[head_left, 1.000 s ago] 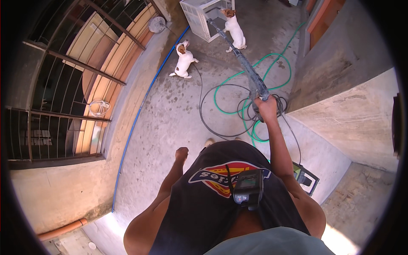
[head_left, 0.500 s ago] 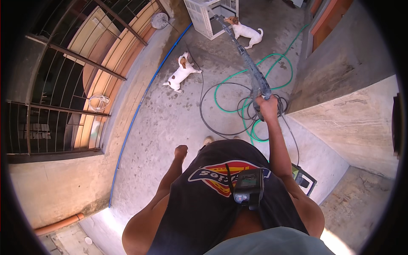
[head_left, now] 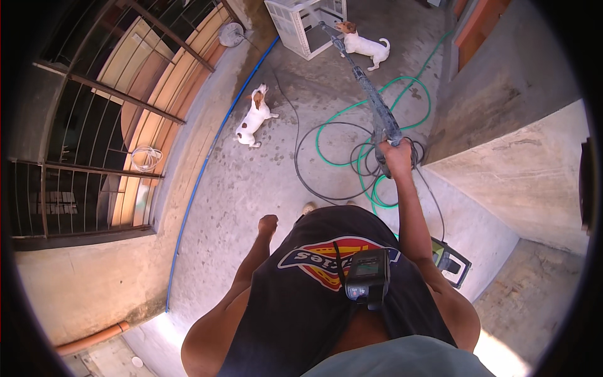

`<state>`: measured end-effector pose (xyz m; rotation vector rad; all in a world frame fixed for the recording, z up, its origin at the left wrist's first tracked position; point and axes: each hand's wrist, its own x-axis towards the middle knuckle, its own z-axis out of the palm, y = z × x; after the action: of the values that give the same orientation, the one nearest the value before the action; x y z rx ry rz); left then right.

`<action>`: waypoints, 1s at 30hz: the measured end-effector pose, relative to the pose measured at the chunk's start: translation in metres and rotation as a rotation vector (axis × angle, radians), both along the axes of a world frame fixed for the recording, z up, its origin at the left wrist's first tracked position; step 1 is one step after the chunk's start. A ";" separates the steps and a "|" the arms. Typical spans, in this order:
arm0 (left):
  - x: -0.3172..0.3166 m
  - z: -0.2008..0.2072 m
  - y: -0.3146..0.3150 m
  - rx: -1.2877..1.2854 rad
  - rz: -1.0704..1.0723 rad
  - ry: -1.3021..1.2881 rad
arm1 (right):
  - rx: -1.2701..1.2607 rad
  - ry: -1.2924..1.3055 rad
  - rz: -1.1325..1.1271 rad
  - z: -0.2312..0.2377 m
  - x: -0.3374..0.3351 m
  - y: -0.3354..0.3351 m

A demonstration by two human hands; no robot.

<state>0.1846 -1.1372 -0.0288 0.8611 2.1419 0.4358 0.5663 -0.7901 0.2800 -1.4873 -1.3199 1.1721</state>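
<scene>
My right hand [head_left: 396, 158] is wrapped round the grip of a long dark pressure washer gun [head_left: 375, 103]. Its lance reaches forward and slightly left, the tip at the opening of a white box-like frame [head_left: 290, 32] with slatted sides. A faint spray shows by the tip, against the frame. My left hand [head_left: 268, 223] hangs low beside my body, fingers curled, with nothing visible in it. Below the right hand lie coils of black hose [head_left: 303, 179] and green hose [head_left: 319, 147].
A white and brown dog [head_left: 365, 48] stands right beside the lance; another dog [head_left: 253, 119] is farther left. A blue pipe [head_left: 217, 135] runs along the left wall below barred windows. The green and black machine [head_left: 449, 264] sits by my right elbow. A concrete wall [head_left: 515, 163] borders the right.
The left dog has shifted a little left and turned its head up. The lance tip has shifted slightly, staying near the white frame. My left hand has not moved.
</scene>
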 end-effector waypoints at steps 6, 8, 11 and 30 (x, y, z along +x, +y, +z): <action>0.007 0.014 0.013 -0.021 0.039 0.015 | 0.012 -0.014 0.061 -0.010 -0.002 -0.006; 0.006 0.015 0.011 0.029 -0.084 0.052 | -0.004 -0.020 0.077 -0.011 -0.004 -0.006; 0.004 0.011 0.009 0.020 -0.037 0.027 | 0.045 0.017 0.018 -0.018 -0.005 -0.004; -0.006 0.010 0.004 0.013 0.021 -0.015 | 0.037 0.074 -0.095 -0.004 0.010 0.011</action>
<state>0.1786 -1.1334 -0.0185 0.8407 2.1384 0.4666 0.5765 -0.7794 0.2761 -1.4501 -1.2018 1.1256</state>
